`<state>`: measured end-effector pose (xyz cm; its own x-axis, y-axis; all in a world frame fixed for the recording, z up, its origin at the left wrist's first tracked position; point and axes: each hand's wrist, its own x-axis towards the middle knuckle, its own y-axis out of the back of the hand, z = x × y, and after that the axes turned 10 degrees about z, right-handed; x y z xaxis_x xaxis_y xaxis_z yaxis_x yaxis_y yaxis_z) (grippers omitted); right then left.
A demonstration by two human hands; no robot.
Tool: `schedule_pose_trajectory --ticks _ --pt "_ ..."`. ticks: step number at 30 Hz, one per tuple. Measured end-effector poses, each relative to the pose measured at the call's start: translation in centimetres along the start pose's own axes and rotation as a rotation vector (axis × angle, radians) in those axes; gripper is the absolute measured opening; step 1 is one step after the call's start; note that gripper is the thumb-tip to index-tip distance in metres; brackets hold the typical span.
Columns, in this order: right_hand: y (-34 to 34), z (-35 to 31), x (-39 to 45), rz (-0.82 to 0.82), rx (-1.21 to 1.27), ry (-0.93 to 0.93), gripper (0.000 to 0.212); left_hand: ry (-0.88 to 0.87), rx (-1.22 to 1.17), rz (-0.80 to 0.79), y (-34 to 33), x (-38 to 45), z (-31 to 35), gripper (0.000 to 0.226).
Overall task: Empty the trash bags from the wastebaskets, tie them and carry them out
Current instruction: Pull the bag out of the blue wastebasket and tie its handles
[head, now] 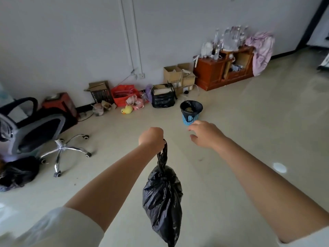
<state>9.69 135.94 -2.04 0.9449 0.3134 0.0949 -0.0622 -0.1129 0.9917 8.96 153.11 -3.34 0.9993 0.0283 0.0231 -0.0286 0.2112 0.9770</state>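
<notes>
Far to our left, a loose black bag (pixel 17 172) lies slumped on the floor (pixel 249 122) beside the office chair (pixel 35 132); we cannot tell whether it is tied or whether it is one of the task's bags at all.

Nearer the middle, our left hand (pixel 152 137) is closed in a fist around the twisted neck of a tied trash bag (pixel 162 198). The bag hangs free in the air below the fist, knotted at the top and bulging under the knot, touching nothing else. We judge that one wastebasket has been emptied and its bag tied, and that this bag is not yet carried out.

Along the wall behind, another black bag (pixel 162 99) sits open around some boxes, among cardboard cartons (pixel 175 73), a red bag (pixel 123 95) and a yellow toy duck (pixel 126 110). It looks more like storage than a wastebasket liner, though we cannot be sure.

To the right of our left hand, the blue wastebasket (pixel 190 114) stands upright on the floor, well apart from the wall clutter. Its black liner is folded over the rim, with some rubbish showing inside. This one is plainly left to do.

Our right hand (pixel 206 135) is empty, fingers spread and slightly curled, stretched out toward the wastebasket but apart from it. We judge what remains as lifting that liner out, tying it, and carrying both bags out, perhaps through the doorway (pixel 318 22) at the far right.
</notes>
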Motion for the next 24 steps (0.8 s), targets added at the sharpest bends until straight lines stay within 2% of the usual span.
schedule_pose_trajectory --ticks 2,8,18,24 --pt "-1.3 4.0 5.7 0.035 -0.003 -0.021 0.037 0.013 0.03 0.021 -1.1 6.2 0.8 0.008" --pt "-4.6 14.7 21.4 0.011 0.021 -0.072 0.034 0.115 0.144 0.006 -3.9 23.5 3.6 0.018" --pt "-9.1 26.5 47.4 0.029 0.025 -0.099 0.033 0.208 0.169 -0.061 -9.5 51.1 6.1 0.019" --pt "-13.9 33.1 65.0 -0.095 0.011 -0.104 0.034 0.21 0.15 -0.162 -14.4 69.6 5.9 0.016"
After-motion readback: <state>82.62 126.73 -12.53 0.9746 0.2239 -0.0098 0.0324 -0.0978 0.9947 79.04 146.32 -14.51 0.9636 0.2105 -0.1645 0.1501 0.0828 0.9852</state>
